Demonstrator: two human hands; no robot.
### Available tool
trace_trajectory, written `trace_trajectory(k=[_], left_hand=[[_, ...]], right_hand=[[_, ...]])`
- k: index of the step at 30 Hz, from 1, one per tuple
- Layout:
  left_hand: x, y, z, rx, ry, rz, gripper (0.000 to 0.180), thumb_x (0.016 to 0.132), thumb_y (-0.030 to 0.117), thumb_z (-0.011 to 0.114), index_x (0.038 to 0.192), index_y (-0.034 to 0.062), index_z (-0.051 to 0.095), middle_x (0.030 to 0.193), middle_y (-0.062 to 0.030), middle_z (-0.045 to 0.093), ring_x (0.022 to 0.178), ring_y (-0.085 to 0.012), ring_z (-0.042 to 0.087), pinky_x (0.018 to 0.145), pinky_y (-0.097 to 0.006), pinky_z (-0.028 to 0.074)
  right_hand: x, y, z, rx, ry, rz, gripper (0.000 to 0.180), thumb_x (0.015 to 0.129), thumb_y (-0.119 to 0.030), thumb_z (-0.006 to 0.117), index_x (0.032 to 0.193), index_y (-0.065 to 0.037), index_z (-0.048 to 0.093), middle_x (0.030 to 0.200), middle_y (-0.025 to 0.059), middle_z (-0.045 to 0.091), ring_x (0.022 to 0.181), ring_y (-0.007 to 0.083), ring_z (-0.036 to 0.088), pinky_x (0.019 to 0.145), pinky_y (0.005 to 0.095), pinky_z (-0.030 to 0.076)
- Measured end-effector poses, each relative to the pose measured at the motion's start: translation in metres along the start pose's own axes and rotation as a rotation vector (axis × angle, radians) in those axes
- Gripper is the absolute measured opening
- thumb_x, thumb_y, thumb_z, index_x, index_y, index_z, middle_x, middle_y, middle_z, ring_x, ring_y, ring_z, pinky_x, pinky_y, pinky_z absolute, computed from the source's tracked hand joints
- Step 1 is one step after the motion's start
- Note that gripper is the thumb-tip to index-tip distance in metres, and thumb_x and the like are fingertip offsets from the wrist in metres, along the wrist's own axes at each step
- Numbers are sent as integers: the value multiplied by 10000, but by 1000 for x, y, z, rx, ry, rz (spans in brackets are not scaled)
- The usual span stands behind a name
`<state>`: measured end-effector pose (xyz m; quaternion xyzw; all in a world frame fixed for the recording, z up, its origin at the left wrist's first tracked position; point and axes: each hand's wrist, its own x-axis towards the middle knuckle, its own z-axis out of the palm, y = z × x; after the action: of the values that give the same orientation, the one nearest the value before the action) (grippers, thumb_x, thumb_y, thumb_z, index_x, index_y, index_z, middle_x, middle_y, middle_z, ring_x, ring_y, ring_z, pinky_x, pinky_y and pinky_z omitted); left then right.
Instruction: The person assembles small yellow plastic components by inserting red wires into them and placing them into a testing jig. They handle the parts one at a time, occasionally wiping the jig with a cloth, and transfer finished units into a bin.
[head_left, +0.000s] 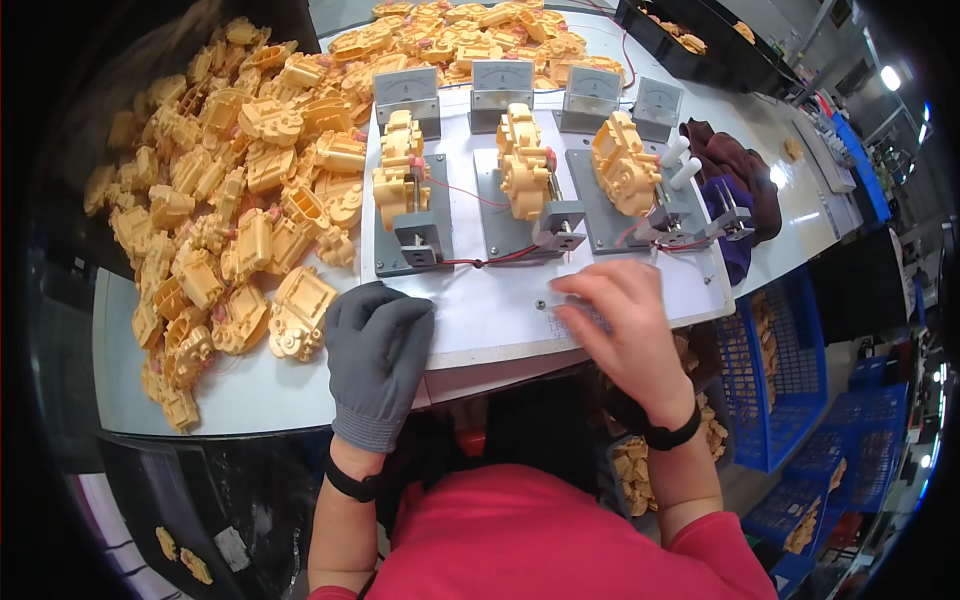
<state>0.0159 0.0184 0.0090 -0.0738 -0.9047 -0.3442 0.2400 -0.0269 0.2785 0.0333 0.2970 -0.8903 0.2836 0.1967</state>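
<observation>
Three grey test fixtures stand on a white board (500,335), each holding a yellow plastic gear housing: the left housing (398,170), the middle housing (524,165) and the right housing (624,165). My left hand (378,350), in a grey glove, rests at the board's near left edge, beside a loose housing (300,312). Its fingers are loosely bent, the thumb apart, with nothing visible between them. Bare and open, my right hand (625,320) hovers over the board's near right part, below the right fixture. Its thumb and fingers are apart, near a small screw-like spot (540,304).
Analog meters (502,90) line the back of the fixtures. A large heap of yellow housings (270,140) covers the left and far table. Dark cloth (740,175) lies at right, near white pegs (680,165). Blue crates (770,380) stand below right; a black bin (710,45) is behind.
</observation>
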Motion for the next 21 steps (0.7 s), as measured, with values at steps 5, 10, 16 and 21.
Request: trace_trajectory(k=[5, 10, 16, 21], left_hand=[[5, 2, 0, -6, 22, -2, 113, 845, 103, 732, 956, 86, 718, 964, -84, 630, 982, -285, 574, 919, -401, 417], [2, 2, 2, 21, 33, -26, 115, 843, 103, 733, 954, 83, 717, 970, -83, 627, 986, -288, 569, 921, -401, 415], [1, 1, 6, -5, 46, -48, 113, 839, 96, 738, 949, 81, 716, 988, -92, 622, 997, -293, 562, 926, -404, 415], [0, 2, 6, 5, 52, -51, 126, 833, 78, 742, 956, 77, 718, 995, -100, 621, 1003, -298, 560, 922, -404, 420]], right_hand=[[5, -3, 10, 13, -24, -9, 114, 837, -149, 767, 926, -125, 700, 916, 8, 605, 925, 205, 590, 867, 370, 401], [5, -4, 12, 15, -10, 2, 107, 833, -150, 770, 910, -128, 699, 909, 3, 602, 921, 200, 590, 866, 369, 403], [5, -3, 12, 25, 5, -1, 112, 829, -159, 772, 906, -127, 697, 900, 5, 600, 903, 208, 589, 846, 377, 415], [5, -3, 14, 19, 15, 10, 96, 842, -160, 759, 900, -120, 692, 896, 13, 604, 896, 219, 590, 826, 374, 418]])
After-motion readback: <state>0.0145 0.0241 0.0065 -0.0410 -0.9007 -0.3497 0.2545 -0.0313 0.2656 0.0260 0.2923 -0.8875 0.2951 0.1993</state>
